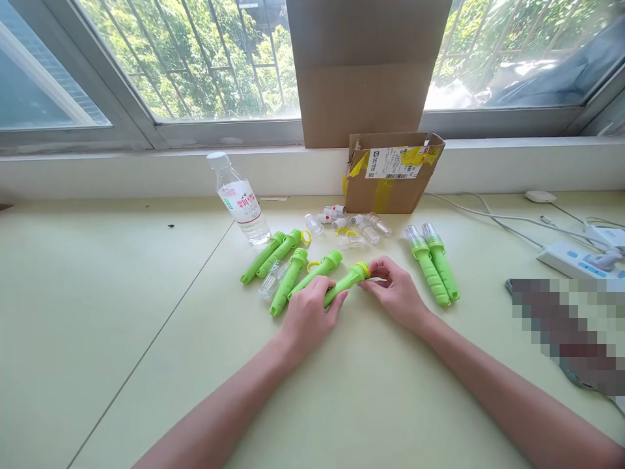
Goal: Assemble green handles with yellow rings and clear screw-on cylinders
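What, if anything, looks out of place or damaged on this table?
A small dark speck lies on the table left of the bottle, odd because it matches nothing around it; I cannot tell what it is.

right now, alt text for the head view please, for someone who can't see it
Two bare hands, left and right, work on a green tube with a yellow ring over a pale table, near more green tubes, clear caps, a bottle and a cardboard box.
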`<state>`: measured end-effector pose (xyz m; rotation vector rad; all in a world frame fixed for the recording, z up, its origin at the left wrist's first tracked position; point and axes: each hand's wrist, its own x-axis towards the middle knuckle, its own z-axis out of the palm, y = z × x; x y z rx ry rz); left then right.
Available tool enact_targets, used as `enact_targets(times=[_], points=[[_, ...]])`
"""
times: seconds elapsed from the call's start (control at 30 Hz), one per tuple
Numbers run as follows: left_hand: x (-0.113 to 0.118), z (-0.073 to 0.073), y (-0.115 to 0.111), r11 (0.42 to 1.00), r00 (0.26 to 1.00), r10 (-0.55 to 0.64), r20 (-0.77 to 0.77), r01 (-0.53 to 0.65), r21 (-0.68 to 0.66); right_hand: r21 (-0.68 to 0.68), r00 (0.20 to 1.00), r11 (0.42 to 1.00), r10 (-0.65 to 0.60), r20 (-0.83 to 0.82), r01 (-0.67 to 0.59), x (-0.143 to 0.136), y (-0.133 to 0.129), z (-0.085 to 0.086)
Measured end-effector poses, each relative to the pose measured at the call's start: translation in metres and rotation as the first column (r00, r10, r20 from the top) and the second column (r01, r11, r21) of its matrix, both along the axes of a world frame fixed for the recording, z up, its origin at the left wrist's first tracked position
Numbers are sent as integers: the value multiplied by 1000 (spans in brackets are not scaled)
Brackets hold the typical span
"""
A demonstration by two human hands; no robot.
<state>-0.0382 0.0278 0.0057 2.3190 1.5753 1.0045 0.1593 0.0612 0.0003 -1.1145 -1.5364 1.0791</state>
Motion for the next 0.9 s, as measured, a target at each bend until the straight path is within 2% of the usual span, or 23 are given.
enact_targets(times=[0.23, 0.43, 0.63, 0.8, 0.9], points=[[1, 4, -3, 997, 998, 9, 58, -4, -82, 5, 1000, 1000, -8, -16, 8, -1, -2, 1], [2, 8, -5, 983, 984, 25, 179, 8, -184, 13, 1000, 1000, -15, -19, 15, -1, -3, 0], [2, 13, -4, 957, 951, 63, 301, 28, -288, 19, 1000, 1000, -13, 4, 13, 0, -2, -1], [2, 17, -2, 926, 917, 122, 380, 33, -375, -1, 998, 998, 61, -4, -61, -1, -2, 0], [2, 20, -1, 904, 900, 150, 410, 42, -425, 2, 999, 999, 51, -4, -51, -2, -2, 0]])
